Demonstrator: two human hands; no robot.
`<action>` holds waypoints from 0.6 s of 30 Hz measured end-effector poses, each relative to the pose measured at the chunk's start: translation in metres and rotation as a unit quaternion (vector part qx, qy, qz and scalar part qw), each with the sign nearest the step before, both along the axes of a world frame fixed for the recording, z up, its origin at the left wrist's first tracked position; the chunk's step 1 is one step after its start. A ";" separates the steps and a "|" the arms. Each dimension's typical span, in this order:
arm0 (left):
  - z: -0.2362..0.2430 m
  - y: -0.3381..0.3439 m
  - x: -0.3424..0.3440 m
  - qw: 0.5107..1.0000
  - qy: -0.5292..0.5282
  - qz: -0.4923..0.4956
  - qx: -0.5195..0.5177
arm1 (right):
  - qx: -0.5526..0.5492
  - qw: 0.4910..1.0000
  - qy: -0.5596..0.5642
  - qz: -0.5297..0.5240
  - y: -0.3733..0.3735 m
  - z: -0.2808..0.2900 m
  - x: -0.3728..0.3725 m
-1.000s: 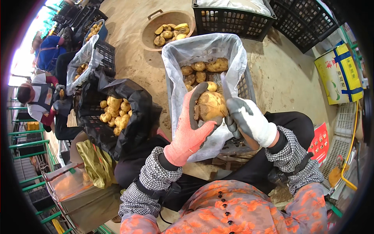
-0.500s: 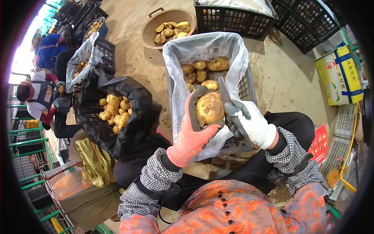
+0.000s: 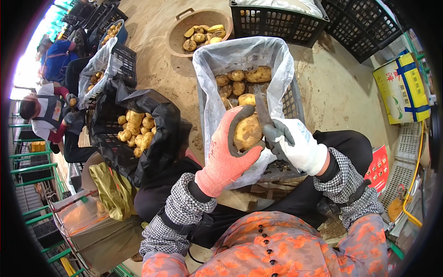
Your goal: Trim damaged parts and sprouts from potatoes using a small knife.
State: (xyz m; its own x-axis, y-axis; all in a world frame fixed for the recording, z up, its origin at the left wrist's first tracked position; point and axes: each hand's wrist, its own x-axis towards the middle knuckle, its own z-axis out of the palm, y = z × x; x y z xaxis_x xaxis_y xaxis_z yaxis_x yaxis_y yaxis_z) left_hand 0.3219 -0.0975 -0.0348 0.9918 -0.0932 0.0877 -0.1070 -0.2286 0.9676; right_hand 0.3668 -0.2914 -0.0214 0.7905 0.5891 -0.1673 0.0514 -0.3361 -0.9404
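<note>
A large potato (image 3: 248,132) with brown soil patches sits in my left hand (image 3: 230,147), which wears a pink glove with grey palm and fingers wrapped round it. My right hand (image 3: 295,144), in a white and grey glove, grips a knife; its broad, dull blade (image 3: 263,110) points away from me, close against the potato's right side. Both hands are above the near end of a crate lined with clear plastic (image 3: 203,59). Several soil-marked potatoes (image 3: 257,75) lie inside this crate, toward its far end.
On my left stands a black-lined crate (image 3: 159,115) of cleaner potatoes (image 3: 134,119). Beyond are a brown basin (image 3: 173,37) with cut potatoes and black crates (image 3: 279,25). A yellow-green carton (image 3: 401,90) stands right. Two people (image 3: 48,111) sit at the far left.
My left hand has turned a little round the potato, its back now facing up more. The knife blade has tilted leftward at its tip. The nearer person's hands have shifted slightly.
</note>
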 end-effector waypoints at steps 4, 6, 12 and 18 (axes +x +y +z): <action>0.002 0.005 0.001 0.999 -0.009 -0.020 0.046 | -0.021 0.986 -0.163 0.042 0.003 -0.008 0.002; 0.004 0.005 0.000 0.997 0.077 -0.025 0.006 | -0.041 0.971 -0.228 0.060 0.002 -0.010 0.001; 0.002 0.000 0.000 1.000 -0.012 0.001 -0.007 | 0.079 0.993 0.086 -0.021 0.002 -0.004 -0.006; 0.001 0.003 0.000 0.999 -0.022 -0.018 0.046 | -0.049 0.964 -0.256 0.044 0.007 -0.007 -0.002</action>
State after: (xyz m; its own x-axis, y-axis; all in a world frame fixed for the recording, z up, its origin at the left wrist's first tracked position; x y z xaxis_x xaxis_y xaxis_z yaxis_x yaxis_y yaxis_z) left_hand 0.3220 -0.0949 -0.0340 0.9829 -0.1391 0.1206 -0.1590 -0.3113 0.9369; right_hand 0.3652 -0.2847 -0.0285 0.7320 0.6586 0.1743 0.5334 -0.3947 -0.7481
